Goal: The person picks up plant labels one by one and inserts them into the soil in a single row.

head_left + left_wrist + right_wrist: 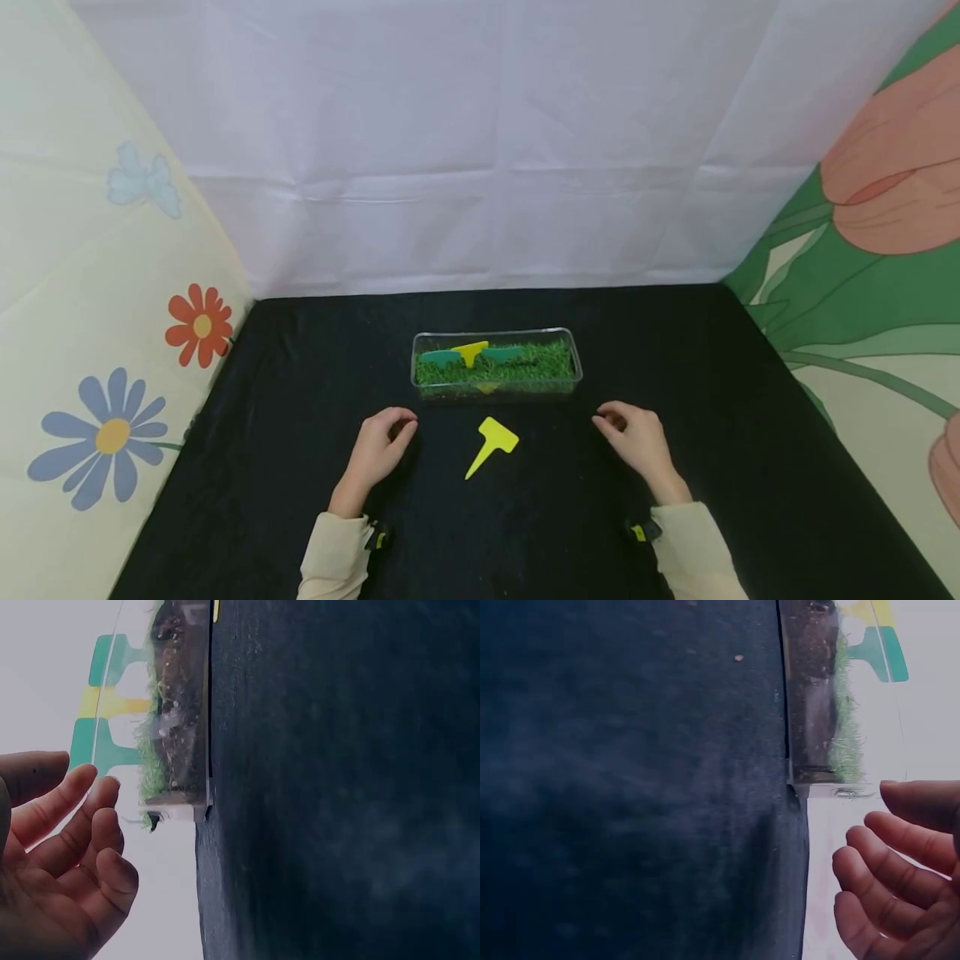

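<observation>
My left hand [381, 446] rests at the left of a yellow T-shaped plant label [492, 442] that lies flat on the black cloth. On the label's other side is my right hand [636, 437]. Both hands have loosely bent fingers and hold nothing. Just beyond them stands a clear plastic box [498, 388] with dark soil [180, 705] and green grass [543, 360] inside. Upright in the grass, in a row, are a green label [438, 357], a yellow label [470, 352] and another green label [501, 354].
A black cloth [300, 367] covers the table. Behind it hangs a white cloth [487, 167]. Flower-printed panels rise at the left [112, 292] and right [885, 317]. A small strapped device sits at each beige sleeve [337, 550].
</observation>
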`<state>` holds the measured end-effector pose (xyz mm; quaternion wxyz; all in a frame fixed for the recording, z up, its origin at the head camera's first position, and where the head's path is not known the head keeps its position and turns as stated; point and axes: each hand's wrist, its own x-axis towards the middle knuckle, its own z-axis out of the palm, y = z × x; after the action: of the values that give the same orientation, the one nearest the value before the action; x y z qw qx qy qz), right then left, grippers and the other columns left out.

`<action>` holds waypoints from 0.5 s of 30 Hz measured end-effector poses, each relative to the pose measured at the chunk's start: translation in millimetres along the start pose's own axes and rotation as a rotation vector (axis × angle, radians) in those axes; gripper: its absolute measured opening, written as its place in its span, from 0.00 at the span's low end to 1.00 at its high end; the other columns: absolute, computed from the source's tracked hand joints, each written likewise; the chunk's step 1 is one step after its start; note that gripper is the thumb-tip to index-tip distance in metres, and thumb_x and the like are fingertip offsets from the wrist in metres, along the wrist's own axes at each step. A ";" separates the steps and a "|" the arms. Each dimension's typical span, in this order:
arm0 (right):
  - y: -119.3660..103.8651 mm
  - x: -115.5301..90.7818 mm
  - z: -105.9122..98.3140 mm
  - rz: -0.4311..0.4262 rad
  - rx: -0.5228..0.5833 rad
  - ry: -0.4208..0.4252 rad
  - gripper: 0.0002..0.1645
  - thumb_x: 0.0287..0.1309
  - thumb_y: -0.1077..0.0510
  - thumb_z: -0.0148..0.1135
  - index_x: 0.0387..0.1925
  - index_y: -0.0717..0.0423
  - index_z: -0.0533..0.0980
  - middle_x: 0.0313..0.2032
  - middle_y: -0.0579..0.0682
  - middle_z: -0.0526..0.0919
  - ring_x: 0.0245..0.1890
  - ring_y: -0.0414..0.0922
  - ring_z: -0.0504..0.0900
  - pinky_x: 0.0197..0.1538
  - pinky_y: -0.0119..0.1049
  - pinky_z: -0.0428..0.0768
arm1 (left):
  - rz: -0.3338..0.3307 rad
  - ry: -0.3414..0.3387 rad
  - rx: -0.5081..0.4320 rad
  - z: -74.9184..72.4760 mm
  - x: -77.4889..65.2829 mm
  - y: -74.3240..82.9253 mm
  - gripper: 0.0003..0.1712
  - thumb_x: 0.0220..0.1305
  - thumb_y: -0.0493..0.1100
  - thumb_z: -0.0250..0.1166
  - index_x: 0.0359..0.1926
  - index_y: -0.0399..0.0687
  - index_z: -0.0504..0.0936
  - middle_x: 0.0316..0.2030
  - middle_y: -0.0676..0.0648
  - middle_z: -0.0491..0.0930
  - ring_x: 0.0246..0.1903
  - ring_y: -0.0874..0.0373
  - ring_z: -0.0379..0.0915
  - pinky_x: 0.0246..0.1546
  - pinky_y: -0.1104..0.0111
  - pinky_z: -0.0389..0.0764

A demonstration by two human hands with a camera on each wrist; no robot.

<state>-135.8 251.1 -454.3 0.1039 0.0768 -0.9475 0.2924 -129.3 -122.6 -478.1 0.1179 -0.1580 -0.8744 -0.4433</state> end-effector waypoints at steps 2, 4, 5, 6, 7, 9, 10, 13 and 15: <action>1.3 -2.1 1.0 0.005 0.006 -0.004 0.07 0.50 0.63 0.64 0.33 0.63 0.80 0.24 0.49 0.79 0.22 0.42 0.75 0.26 0.37 0.72 | 0.001 -0.016 0.007 1.5 1.4 1.7 0.02 0.56 0.32 0.62 0.32 0.39 0.81 0.25 0.53 0.75 0.22 0.63 0.66 0.24 0.70 0.71; 2.3 -3.6 1.7 0.003 0.009 0.000 0.07 0.50 0.64 0.65 0.33 0.63 0.80 0.24 0.49 0.79 0.22 0.42 0.75 0.26 0.36 0.72 | 0.005 -0.036 0.024 3.7 2.9 4.1 0.02 0.56 0.32 0.62 0.31 0.40 0.81 0.25 0.53 0.76 0.22 0.63 0.67 0.25 0.69 0.72; 2.6 -4.2 1.7 0.002 0.011 0.003 0.07 0.49 0.64 0.65 0.32 0.63 0.80 0.24 0.49 0.79 0.22 0.42 0.75 0.25 0.36 0.72 | 0.006 -0.049 0.039 5.0 3.8 5.7 0.02 0.57 0.32 0.62 0.30 0.41 0.81 0.25 0.53 0.75 0.23 0.63 0.67 0.26 0.69 0.72; 3.0 -4.8 1.6 0.000 0.011 0.006 0.07 0.49 0.64 0.65 0.32 0.63 0.80 0.24 0.49 0.79 0.22 0.42 0.75 0.25 0.36 0.72 | 0.011 -0.062 0.056 6.6 4.7 7.1 0.02 0.57 0.33 0.62 0.30 0.42 0.81 0.25 0.54 0.75 0.23 0.63 0.67 0.26 0.69 0.72; 3.6 -5.3 1.5 -0.001 0.010 0.010 0.07 0.49 0.64 0.65 0.32 0.63 0.80 0.24 0.49 0.79 0.22 0.42 0.75 0.25 0.36 0.72 | 0.022 -0.075 0.075 8.1 5.6 8.7 0.02 0.57 0.33 0.62 0.29 0.43 0.81 0.25 0.54 0.75 0.23 0.63 0.67 0.26 0.69 0.72; 4.7 -6.2 1.1 0.001 0.009 0.014 0.06 0.49 0.64 0.65 0.32 0.63 0.80 0.23 0.48 0.79 0.21 0.41 0.75 0.25 0.35 0.72 | 0.041 -0.105 0.113 11.2 7.7 11.7 0.03 0.57 0.35 0.62 0.29 0.45 0.80 0.25 0.55 0.74 0.23 0.63 0.67 0.26 0.69 0.72; 5.0 -6.7 0.9 0.003 0.009 0.014 0.06 0.49 0.64 0.65 0.32 0.63 0.80 0.23 0.48 0.79 0.21 0.41 0.74 0.25 0.35 0.72 | 0.051 -0.121 0.132 12.7 8.7 13.3 0.03 0.58 0.35 0.62 0.29 0.46 0.80 0.25 0.55 0.74 0.23 0.63 0.67 0.26 0.69 0.71; 6.0 -7.6 0.6 0.013 0.009 0.011 0.06 0.49 0.64 0.65 0.32 0.62 0.80 0.23 0.48 0.79 0.21 0.41 0.74 0.24 0.35 0.71 | 0.089 -0.162 0.173 17.7 12.3 17.0 0.02 0.59 0.37 0.61 0.29 0.47 0.79 0.25 0.55 0.73 0.24 0.63 0.67 0.27 0.69 0.71; 6.6 -8.1 0.4 0.019 0.008 0.010 0.06 0.49 0.64 0.65 0.31 0.62 0.80 0.23 0.48 0.79 0.21 0.41 0.74 0.25 0.35 0.72 | 0.116 -0.186 0.186 21.6 15.2 19.3 0.02 0.60 0.39 0.61 0.31 0.47 0.80 0.25 0.55 0.74 0.24 0.63 0.67 0.27 0.69 0.72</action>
<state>-129.4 256.9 -460.1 0.1054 0.0666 -0.9465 0.2975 -137.4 -91.7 -471.0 0.0760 -0.2368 -0.9084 -0.3361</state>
